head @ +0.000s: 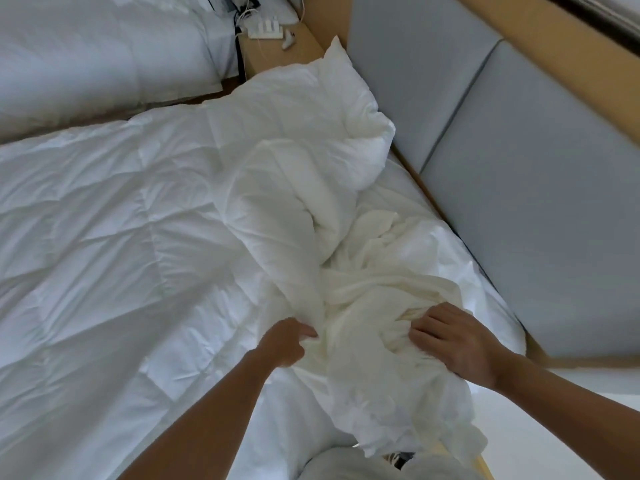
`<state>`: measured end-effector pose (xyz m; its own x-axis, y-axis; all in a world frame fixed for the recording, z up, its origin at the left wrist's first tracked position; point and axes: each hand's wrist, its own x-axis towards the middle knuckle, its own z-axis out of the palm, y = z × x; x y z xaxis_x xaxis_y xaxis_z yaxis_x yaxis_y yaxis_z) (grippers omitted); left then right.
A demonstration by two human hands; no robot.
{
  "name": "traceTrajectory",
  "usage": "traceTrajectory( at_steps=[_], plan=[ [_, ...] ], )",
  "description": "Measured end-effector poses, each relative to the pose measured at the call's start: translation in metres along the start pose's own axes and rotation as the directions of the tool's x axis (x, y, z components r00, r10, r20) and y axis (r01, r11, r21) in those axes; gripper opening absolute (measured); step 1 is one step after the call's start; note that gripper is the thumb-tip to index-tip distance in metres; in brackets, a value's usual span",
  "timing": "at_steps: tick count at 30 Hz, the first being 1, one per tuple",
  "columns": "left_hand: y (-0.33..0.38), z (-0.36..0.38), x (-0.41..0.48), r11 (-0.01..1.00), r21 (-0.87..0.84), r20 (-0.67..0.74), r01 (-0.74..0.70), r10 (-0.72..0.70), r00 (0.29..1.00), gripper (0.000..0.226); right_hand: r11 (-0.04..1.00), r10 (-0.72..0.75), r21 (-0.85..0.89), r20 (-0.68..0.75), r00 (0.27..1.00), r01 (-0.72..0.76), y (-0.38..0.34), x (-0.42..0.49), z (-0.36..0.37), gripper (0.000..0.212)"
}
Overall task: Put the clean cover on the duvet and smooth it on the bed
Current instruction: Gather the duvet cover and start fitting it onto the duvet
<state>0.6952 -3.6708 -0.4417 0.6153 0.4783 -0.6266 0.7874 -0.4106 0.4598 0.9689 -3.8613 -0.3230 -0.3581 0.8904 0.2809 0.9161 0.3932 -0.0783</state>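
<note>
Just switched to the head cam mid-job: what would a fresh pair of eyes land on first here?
First, the crumpled heap of cream-white fabric at lower centre, with the left hand pinching its left edge and the right hand gripping its right side. Next, the white quilted duvet spread flat across the left of the bed, and the grey padded headboard panels on the right.
</note>
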Motion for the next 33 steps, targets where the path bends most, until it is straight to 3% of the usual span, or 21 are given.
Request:
traceTrajectory(
  at_steps=[2, 3, 5, 8, 9, 11, 15, 17, 18, 19, 20, 21, 22, 23, 24, 26, 28, 29, 31, 33],
  plan=[
    [0.006, -0.001, 0.014, 0.935, -0.336, -0.063, 0.111, -0.141, 0.988, 0.026, 1.000, -0.012, 0.017, 0.007, 1.000, 0.012, 0.004, -0.010, 0.003, 0.029],
    [0.008, -0.008, 0.022, 0.816, -0.554, -0.100, 0.164, -0.261, 0.960, 0.016, 1.000, -0.016, 0.022, 0.011, 1.000, 0.016, 0.006, -0.014, 0.005, 0.027],
    [0.002, -0.029, 0.042, 0.493, -0.855, -0.121, 0.160, -0.490, 0.863, 0.026, 0.999, -0.019, 0.030, 0.018, 1.000, 0.018, 0.010, -0.021, 0.012, 0.026],
    [-0.007, -0.072, 0.074, -0.013, -1.000, 0.011, 0.005, -0.551, 0.834, 0.064, 1.000, -0.004, 0.030, 0.019, 1.000, 0.004, 0.017, -0.026, 0.023, 0.024],
    [-0.008, -0.084, 0.084, -0.126, -0.992, 0.044, -0.032, -0.558, 0.829, 0.070, 1.000, 0.012, 0.028, 0.010, 1.000, -0.012, 0.018, -0.027, 0.026, 0.024],
    [-0.008, -0.100, 0.100, -0.196, -0.980, 0.090, -0.030, -0.575, 0.813, 0.069, 0.998, 0.058, 0.030, -0.018, 0.998, -0.058, 0.018, -0.027, 0.030, 0.025],
    [-0.006, -0.111, 0.128, -0.127, -0.992, 0.089, 0.019, -0.571, 0.816, 0.049, 0.992, 0.120, 0.048, -0.057, 0.991, -0.117, 0.010, -0.028, 0.034, 0.021],
    [0.005, -0.112, 0.139, -0.125, -0.991, 0.030, -0.054, -0.585, 0.810, 0.032, 0.990, 0.137, 0.047, -0.060, 0.989, -0.135, 0.010, -0.028, 0.036, 0.020],
    [0.011, -0.112, 0.142, -0.077, -0.990, -0.046, -0.117, -0.610, 0.791, 0.027, 0.988, 0.147, 0.048, -0.063, 0.987, -0.144, 0.011, -0.027, 0.037, 0.019],
    [0.021, -0.111, 0.140, 0.042, -0.985, -0.156, -0.166, -0.618, 0.770, 0.027, 0.987, 0.156, 0.049, -0.069, 0.985, -0.153, 0.012, -0.027, 0.039, 0.018],
    [0.028, -0.107, 0.136, 0.278, -0.942, -0.323, -0.190, -0.588, 0.742, 0.024, 0.986, 0.164, 0.053, -0.076, 0.984, -0.160, 0.013, -0.026, 0.040, 0.018],
    [0.031, -0.101, 0.130, 0.590, -0.784, -0.529, -0.194, -0.471, 0.706, 0.019, 0.985, 0.171, 0.054, -0.082, 0.982, -0.167, 0.015, -0.025, 0.041, 0.017],
    [0.032, -0.092, 0.121, 0.844, -0.504, -0.679, -0.185, -0.255, 0.689, 0.017, 0.983, 0.178, 0.054, -0.088, 0.980, -0.173, 0.016, -0.024, 0.042, 0.018],
    [0.031, -0.083, 0.111, 0.964, -0.185, -0.727, -0.191, -0.003, 0.687, 0.019, 0.982, 0.183, 0.054, -0.094, 0.979, -0.178, 0.018, -0.023, 0.042, 0.019],
    [0.029, -0.074, 0.101, 0.975, 0.086, -0.689, -0.203, 0.206, 0.695, 0.023, 0.982, 0.186, 0.055, -0.098, 0.978, -0.181, 0.019, -0.023, 0.042, 0.020],
    [0.023, -0.059, 0.084, 0.852, 0.479, -0.517, -0.212, 0.469, 0.716, 0.029, 0.983, 0.178, 0.058, -0.102, 0.979, -0.172, 0.021, -0.023, 0.042, 0.017],
    [0.017, -0.044, 0.071, 0.678, 0.709, -0.297, -0.194, 0.536, 0.790, 0.027, 0.984, 0.172, 0.065, -0.107, 0.979, -0.166, 0.021, -0.023, 0.043, 0.015],
    [0.014, -0.036, 0.065, 0.617, 0.759, -0.219, -0.209, 0.544, 0.810, 0.024, 0.984, 0.173, 0.071, -0.112, 0.978, -0.166, 0.021, -0.023, 0.043, 0.015],
    [0.014, -0.022, 0.055, 0.594, 0.750, -0.096, -0.291, 0.534, 0.840, 0.023, 0.981, 0.186, 0.077, -0.126, 0.974, -0.177, 0.019, -0.023, 0.045, 0.014],
    [0.022, -0.014, 0.049, 0.683, 0.636, -0.027, -0.360, 0.486, 0.874, 0.034, 0.978, 0.200, 0.087, -0.138, 0.970, -0.190, 0.017, -0.024, 0.048, 0.013]
  ],
)
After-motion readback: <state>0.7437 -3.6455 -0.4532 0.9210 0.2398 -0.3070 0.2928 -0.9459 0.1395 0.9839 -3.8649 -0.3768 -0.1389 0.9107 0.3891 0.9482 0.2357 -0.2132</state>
